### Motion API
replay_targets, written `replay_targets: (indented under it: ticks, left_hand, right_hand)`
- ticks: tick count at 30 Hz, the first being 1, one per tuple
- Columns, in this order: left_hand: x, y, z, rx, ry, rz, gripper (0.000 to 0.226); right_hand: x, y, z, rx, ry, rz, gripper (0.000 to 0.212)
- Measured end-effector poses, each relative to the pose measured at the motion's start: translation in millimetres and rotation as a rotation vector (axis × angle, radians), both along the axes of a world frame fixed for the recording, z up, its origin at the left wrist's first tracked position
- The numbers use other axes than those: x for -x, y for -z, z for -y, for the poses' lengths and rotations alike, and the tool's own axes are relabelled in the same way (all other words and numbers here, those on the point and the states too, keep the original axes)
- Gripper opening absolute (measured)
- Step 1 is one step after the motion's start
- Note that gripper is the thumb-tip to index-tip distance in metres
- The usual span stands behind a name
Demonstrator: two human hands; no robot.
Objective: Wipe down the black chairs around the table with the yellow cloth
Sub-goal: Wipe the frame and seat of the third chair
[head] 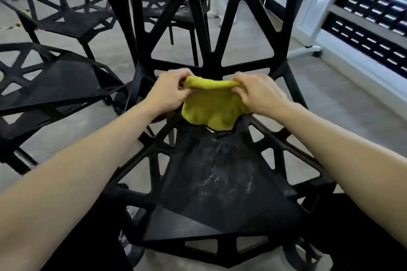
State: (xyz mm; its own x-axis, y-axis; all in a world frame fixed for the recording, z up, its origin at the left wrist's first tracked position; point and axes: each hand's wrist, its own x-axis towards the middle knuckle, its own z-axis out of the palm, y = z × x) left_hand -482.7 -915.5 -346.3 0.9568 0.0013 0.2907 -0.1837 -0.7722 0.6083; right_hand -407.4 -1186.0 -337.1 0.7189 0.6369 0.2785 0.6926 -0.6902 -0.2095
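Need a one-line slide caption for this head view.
Both hands, left hand and right hand, grip the yellow cloth above the black chair seat.

No readable text, perhaps owing to blur.

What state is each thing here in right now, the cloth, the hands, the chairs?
yellow cloth: bunched, held over the seat's back edge.
left hand: pinches the cloth's top edge.
right hand: pinches the cloth's top edge.
near black chair: upright, seat marked with whitish streaks.
left black chair: upright, untouched.
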Motion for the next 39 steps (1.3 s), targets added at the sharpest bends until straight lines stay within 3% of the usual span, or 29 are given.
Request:
replay_targets:
  ticks: [3,6,8,11,12,16,19,22,26,30,35,39]
  left_hand:
    - [-13.5,-7.4,3.6,-0.053,-0.078,0.101,0.020]
    - [-4.9,7.3,3.6,-0.135,-0.052,0.021,0.027]
    - [12.3,27.6,1.0,-0.228,0.021,-0.146,0.028]
    - [45.3,57.1,-8.3,-0.438,0.062,-0.322,0.025]
    - [56.5,64.7,-14.6,-0.535,0.059,-0.321,0.023]
    - [94.8,86.1,-46.2,-0.890,0.040,-0.112,0.023]
    - [112.2,89.3,-64.7,-1.003,0.048,-0.020,0.033]
    - [121.8,84.6,-76.1,-1.078,0.092,-0.025,0.039]
    - [123.5,84.5,-79.2,-1.035,0.077,0.010,0.044]
    - [124.9,85.1,-73.4,-1.006,0.060,0.011,0.047]
    - [125.8,84.6,-73.1,-0.956,0.079,0.050,0.037]
    - [126.2,83.2,-72.9,-0.955,0.076,0.054,0.037]
  right_hand:
    - [-16.2,-3.3,-4.1,0.002,-0.015,0.197,0.029]
    - [-3.3,23.2,1.4,0.095,-0.035,0.314,0.030]
    - [15.0,56.8,5.3,0.301,-0.036,0.150,0.028]
    - [48.3,95.8,9.5,0.616,0.017,-0.235,0.044]
    - [54.0,102.4,9.4,0.596,0.023,-0.248,0.047]
    - [46.7,110.9,-3.0,0.382,0.015,0.022,0.042]
    - [38.0,129.5,-18.9,0.256,-0.062,-0.084,0.054]
    - [42.8,158.5,-29.9,0.292,-0.074,-0.169,0.072]
    - [26.3,171.5,-19.1,0.315,-0.016,-0.166,0.087]
    - [10.5,172.4,-24.8,0.327,-0.057,-0.016,0.093]
    - [19.8,180.2,-85.4,0.264,-0.227,-0.105,0.087]
    - [37.8,182.6,-128.1,0.159,-0.236,-0.132,0.084]
